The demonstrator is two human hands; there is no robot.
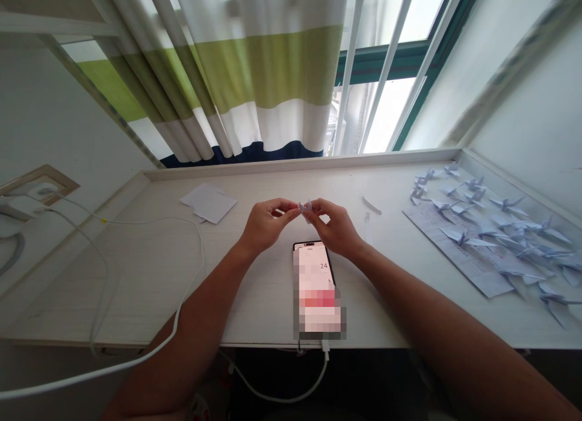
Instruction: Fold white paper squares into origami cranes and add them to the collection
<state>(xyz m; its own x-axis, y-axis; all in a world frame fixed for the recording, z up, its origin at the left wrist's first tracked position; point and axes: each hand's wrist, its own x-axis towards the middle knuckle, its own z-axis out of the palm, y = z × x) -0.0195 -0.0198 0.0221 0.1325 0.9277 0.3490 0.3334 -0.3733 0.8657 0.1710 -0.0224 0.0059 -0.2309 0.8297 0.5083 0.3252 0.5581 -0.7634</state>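
Well, at the far left a wall socket (43, 184) sits beside a white charging cable (145, 221), which loops across the bench (136, 287) and hangs over its front edge. Just right of that loop lies a small pile of white paper squares (209, 202), loose and slightly askew.

In the middle, the left hand (266, 225) and right hand (334, 227) are together, raised over the bench, their fingertips closing from either side on a small folded paper (305, 207). This pale, pointed piece is held just above the top of a smartphone (316, 287), whose screen is pixelated. Folding looks to be the step in hand: the piece is well past a flat sheet, though the fingers hide too much to tell its exact stage. Something this small calls for fine fingertip pressure from both hands at once.

Further right lie two narrow paper strips (371, 205), then a printed sheet (454, 251) with a crowd of folded paper cranes (504, 227) on it, more of them scattered past its edges towards the wall.
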